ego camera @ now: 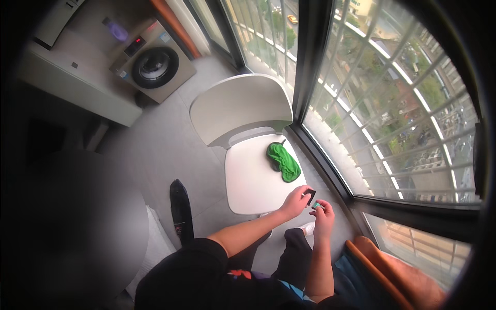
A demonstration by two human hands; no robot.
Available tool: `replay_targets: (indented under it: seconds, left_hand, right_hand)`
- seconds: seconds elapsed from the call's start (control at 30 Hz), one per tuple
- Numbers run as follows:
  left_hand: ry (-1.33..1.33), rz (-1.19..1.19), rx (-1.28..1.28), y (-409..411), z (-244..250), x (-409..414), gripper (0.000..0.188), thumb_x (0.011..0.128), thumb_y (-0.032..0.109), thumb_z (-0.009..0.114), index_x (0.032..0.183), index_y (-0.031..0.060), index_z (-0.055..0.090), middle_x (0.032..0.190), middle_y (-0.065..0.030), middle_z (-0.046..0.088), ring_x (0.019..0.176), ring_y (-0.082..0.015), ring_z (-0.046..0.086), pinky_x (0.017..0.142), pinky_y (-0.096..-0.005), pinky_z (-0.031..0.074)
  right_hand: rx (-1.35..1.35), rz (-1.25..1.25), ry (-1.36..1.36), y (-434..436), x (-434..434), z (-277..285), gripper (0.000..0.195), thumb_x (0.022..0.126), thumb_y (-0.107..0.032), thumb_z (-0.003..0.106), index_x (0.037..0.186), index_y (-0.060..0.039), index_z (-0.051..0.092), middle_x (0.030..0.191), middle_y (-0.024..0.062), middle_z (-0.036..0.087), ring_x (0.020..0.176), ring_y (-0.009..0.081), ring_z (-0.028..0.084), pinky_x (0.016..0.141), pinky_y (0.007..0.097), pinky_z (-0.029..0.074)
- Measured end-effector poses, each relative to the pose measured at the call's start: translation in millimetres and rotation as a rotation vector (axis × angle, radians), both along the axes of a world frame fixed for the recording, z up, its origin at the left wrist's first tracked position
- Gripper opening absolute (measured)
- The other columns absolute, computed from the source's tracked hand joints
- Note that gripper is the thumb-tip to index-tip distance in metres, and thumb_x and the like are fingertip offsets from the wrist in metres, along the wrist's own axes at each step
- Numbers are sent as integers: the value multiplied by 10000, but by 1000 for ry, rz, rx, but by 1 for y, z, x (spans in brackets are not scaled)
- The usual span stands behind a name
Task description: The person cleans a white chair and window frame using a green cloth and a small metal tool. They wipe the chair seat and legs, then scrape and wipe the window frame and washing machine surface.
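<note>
My left hand (296, 203) pinches a small, flat black piece (311, 196) between thumb and fingers, just off the front right corner of a white chair's seat (248, 174). Close beside it, my right hand (324, 217) holds a tiny teal block (316, 205) in its fingertips. The two pieces are near each other with a narrow gap between them. On the right side of the seat lies a bunched green cloth (285, 162) with dark material along its edges. What the cloth belongs to cannot be made out.
Tall barred windows (372, 116) with dark frames (325, 155) run along the right. An orange curtain (387, 267) hangs at the lower right. A front-loading washing machine (155, 68) stands at the back left, a purple bottle (117, 31) near it. A dark, narrow object (180, 205) rests left of the chair.
</note>
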State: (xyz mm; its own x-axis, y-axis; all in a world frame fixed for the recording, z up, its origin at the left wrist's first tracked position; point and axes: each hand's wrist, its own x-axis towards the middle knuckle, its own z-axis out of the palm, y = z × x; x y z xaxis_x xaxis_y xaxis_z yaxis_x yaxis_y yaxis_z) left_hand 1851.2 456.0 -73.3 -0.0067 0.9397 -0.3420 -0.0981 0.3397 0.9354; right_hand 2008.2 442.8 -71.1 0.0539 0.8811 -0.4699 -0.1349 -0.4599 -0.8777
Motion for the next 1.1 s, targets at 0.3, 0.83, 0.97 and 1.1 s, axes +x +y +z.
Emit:
replay_targets:
  seconds: [0.3,0.83,0.97,1.1]
  left_hand:
    - [-21,-326,137,-100,42,70,206,895,72,621,1092,11,622,870,-112,696,776,-179,673,690,-332,550]
    - [-53,-1423,-376,-458,152,293,354,900,92,579,1232,-30,602,1043,-126,662,916,-220,657,824,-351,552]
    - [11,-1619,-441,-525,159,313,348,910,85,588,1233,-44,600,1048,-143,670,930,-238,664,806,-341,559]
    - [133,-1733,-446,-567,176,330,330,934,72,587,1247,-35,595,1095,-180,666,975,-279,674,820,-363,578]
  right_hand:
    - [-74,-138,217,-128,59,68,207,999,-213,565,1086,-55,667,982,74,678,896,188,675,744,357,585]
    - [-259,-1317,206,-655,202,90,132,923,-203,681,887,-78,657,726,25,593,587,109,534,485,247,438]
    - [-274,-1765,349,-803,194,19,111,903,-147,684,973,-62,670,708,60,604,537,151,531,459,287,437]
    - [-304,-1975,302,-876,202,-29,131,928,-222,667,981,-103,647,706,54,596,515,140,511,477,295,447]
